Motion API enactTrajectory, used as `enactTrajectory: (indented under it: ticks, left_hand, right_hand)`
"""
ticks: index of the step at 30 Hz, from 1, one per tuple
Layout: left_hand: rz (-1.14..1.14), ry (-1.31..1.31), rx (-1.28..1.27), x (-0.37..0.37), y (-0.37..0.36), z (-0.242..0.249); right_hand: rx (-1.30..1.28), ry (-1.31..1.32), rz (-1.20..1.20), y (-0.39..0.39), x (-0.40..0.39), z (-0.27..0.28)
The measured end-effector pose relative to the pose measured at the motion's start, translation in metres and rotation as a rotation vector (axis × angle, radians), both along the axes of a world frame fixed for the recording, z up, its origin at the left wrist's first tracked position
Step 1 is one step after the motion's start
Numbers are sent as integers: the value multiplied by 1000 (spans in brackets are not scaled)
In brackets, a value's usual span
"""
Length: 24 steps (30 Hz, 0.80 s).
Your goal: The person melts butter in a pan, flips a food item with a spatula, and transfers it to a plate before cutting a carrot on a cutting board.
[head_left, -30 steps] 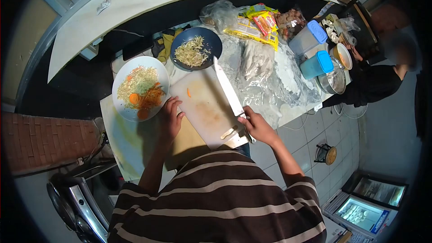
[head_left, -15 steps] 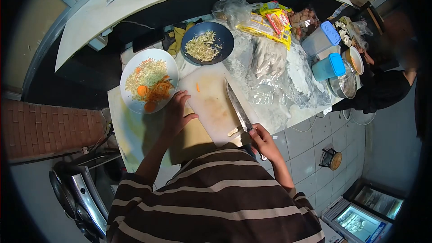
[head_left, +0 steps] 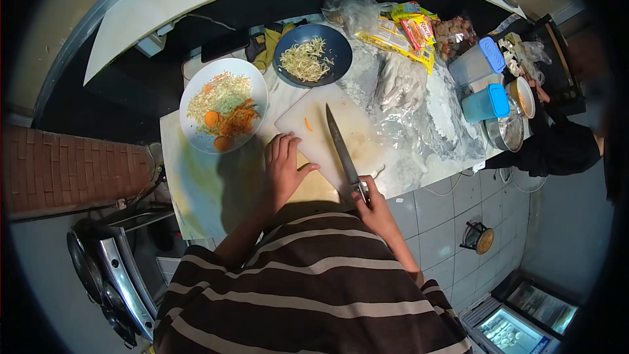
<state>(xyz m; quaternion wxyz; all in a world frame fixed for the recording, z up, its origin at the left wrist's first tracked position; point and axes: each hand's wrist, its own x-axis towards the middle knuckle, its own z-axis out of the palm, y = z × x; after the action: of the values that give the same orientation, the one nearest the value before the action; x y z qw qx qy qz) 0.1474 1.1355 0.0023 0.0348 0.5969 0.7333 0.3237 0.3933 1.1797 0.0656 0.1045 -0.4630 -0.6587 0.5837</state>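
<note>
My right hand (head_left: 375, 210) grips the handle of a kitchen knife (head_left: 341, 147). Its long blade points away from me over a white cutting board (head_left: 331, 108). My left hand (head_left: 284, 162) holds nothing; its fingers are apart and lie at the board's left edge. A thin strip of carrot (head_left: 308, 124) is on the board, left of the blade. Beyond my left hand stands a white plate (head_left: 257, 78) with heaped shredded carrot (head_left: 239, 118), pale chopped bits and orange round pieces. Behind the board is a dark pan (head_left: 339, 46) of bean sprouts (head_left: 304, 60).
Plastic-wrapped pale food (head_left: 401, 82), yellow packets (head_left: 393, 42) and blue-lidded containers (head_left: 486, 103) crowd the table's right side. Another person (head_left: 557, 147) in dark clothes is at the far right, near metal bowls. A stool (head_left: 483, 239) stands on the tiled floor.
My left hand has moved right, from near the plate to the board's edge. The knife has shifted left across the board and points more directly away from me. The view has shifted slightly.
</note>
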Motion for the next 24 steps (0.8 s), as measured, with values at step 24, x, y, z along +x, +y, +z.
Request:
enactTrajectory:
  ticks: [24]
  left_hand:
    - [142,9,-15,-7,23,-6]
  right_hand:
    - [54,-60,36,8,-20,-27]
